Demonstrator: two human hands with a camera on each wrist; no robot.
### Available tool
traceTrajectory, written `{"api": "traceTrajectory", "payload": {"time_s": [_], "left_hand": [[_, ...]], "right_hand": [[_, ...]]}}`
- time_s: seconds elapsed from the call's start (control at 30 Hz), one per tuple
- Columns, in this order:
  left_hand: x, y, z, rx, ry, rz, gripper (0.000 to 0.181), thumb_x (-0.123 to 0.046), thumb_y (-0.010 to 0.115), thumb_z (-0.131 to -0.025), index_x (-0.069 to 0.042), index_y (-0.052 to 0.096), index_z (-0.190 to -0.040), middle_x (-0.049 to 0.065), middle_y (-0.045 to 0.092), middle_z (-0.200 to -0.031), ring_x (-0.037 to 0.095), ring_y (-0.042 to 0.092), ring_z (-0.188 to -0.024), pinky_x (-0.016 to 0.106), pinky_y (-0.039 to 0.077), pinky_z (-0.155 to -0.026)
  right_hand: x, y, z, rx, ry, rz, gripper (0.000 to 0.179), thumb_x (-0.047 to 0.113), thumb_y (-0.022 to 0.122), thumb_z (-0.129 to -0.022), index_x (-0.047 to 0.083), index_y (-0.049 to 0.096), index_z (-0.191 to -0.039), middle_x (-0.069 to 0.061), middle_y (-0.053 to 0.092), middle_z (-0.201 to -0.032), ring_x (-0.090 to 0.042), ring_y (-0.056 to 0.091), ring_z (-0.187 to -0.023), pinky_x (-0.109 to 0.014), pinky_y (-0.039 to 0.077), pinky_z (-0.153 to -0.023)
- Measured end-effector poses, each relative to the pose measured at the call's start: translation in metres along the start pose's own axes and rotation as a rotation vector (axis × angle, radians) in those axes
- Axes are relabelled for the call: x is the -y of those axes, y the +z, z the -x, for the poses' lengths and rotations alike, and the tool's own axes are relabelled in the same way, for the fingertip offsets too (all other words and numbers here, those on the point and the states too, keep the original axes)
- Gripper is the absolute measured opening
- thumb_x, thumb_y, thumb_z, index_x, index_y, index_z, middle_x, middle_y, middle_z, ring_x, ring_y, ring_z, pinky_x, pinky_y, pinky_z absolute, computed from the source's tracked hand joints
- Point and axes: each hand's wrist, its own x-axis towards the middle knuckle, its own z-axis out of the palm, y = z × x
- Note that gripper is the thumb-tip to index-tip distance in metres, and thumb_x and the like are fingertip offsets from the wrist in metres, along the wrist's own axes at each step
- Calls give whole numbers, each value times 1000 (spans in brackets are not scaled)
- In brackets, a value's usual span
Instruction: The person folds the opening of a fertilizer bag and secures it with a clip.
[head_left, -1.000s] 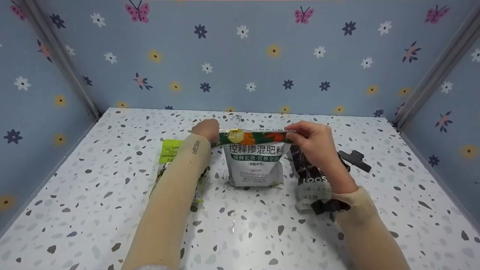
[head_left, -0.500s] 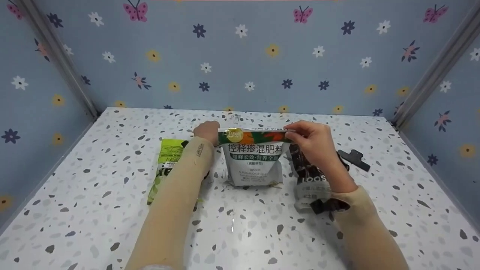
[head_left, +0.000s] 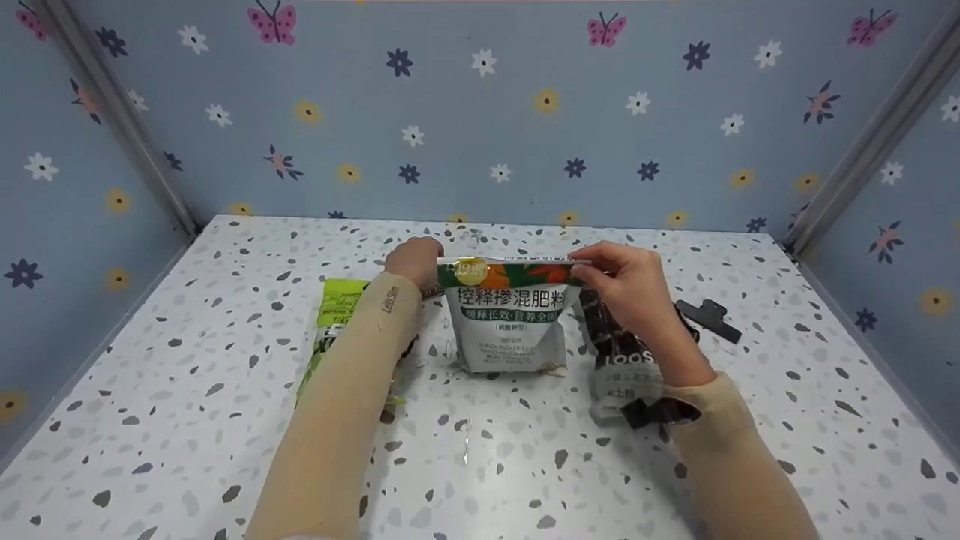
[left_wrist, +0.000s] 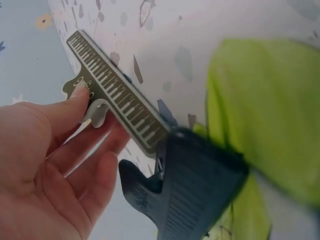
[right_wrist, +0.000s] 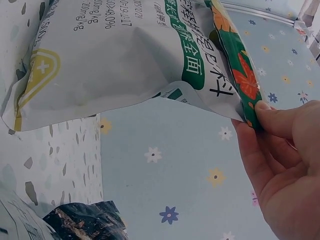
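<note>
A white fertilizer bag (head_left: 510, 330) stands upright, its green and orange top strip folded flat across. My right hand (head_left: 626, 285) pinches the right end of that strip; the right wrist view shows thumb and fingers on the corner of the folded bag top (right_wrist: 245, 82). At the strip's left end is my left hand (head_left: 414, 259). In the left wrist view, this hand (left_wrist: 65, 155) holds a bag clip (left_wrist: 117, 92) with a piano-key pattern, thumb on its handle. Whether the clip touches the white bag is hidden.
Left of the white bag lies a green bag (head_left: 341, 300), partly behind my forearm, with a black clip (left_wrist: 200, 185) near it. A dark bag (head_left: 622, 375) lies under my right wrist. Another black clip (head_left: 709, 321) rests farther right. Patterned walls (head_left: 480, 105) enclose the table.
My left hand and wrist have dipped and tilted slightly, then come back, the clip showing again beside the bag's left edge. My right hand and the white bag stay nearly still.
</note>
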Motion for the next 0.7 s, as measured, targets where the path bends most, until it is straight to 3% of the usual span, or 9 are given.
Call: {"api": "traceTrajectory", "payload": {"time_s": [0.17,0.37,0.6,0.7], "left_hand": [[3,3,-4,7,45,51,26,-19,65,-98,-4,69,-118,13,68,-110,29,64,-97,46,51,-87],[3,2,-5,-9,80,146,22,-21,67,-96,-4,67,-110,14,64,-107,29,59,-93,44,50,-83],[-1,-5,3,-53,115,271,14,-18,67,-97,-5,66,-102,12,62,-103,25,55,-91,41,48,-81],[-1,-7,4,-65,109,346,19,-25,64,-100,-6,65,-98,11,61,-98,24,55,-87,38,47,-77]], "right_hand": [[-1,-1,0,13,10,-11,13,6,74,-90,8,78,-102,-5,75,-88,-17,61,-62,-22,41,-48],[-1,-4,-1,63,45,-49,15,3,72,-91,7,77,-105,-9,75,-96,-20,69,-80,-22,45,-54],[-3,-6,-3,81,38,-33,20,-1,71,-90,9,78,-106,-3,71,-103,-16,66,-96,-28,54,-77],[-4,-6,-2,74,37,-36,20,-1,71,-90,9,78,-105,-2,70,-101,-15,65,-93,-26,54,-71]]}}
